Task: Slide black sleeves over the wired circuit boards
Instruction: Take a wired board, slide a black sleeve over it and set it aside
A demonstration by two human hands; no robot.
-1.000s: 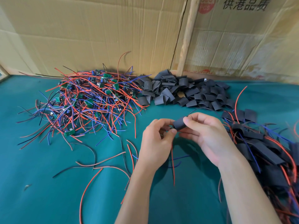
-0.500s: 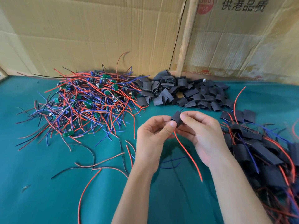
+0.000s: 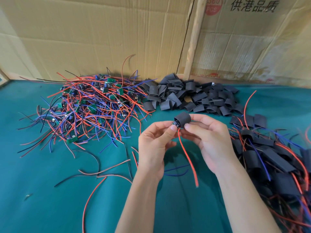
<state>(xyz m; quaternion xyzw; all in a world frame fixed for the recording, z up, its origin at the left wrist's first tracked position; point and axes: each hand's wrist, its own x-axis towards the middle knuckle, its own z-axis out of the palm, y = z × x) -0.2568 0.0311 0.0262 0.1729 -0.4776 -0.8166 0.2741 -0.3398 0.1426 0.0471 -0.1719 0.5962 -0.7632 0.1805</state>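
My right hand (image 3: 208, 140) pinches a black sleeve (image 3: 183, 119) between thumb and fingers above the table's middle. My left hand (image 3: 154, 142) pinches the end of a small circuit board (image 3: 175, 124) that pokes out of the sleeve's open left mouth. A red wire (image 3: 187, 155) hangs down from the board between my hands. Most of the board is hidden inside the sleeve.
A tangle of wired green boards (image 3: 87, 111) with red, blue and black leads lies at the back left. Loose black sleeves (image 3: 190, 98) are heaped behind my hands. Sleeved boards (image 3: 272, 162) pile up at the right. Cardboard (image 3: 117, 34) walls the back of the green table (image 3: 50, 199).
The sleeve has turned so its open mouth faces left and up, and the board's end now shows at that mouth. Both hands rose slightly; the red wire swung right.
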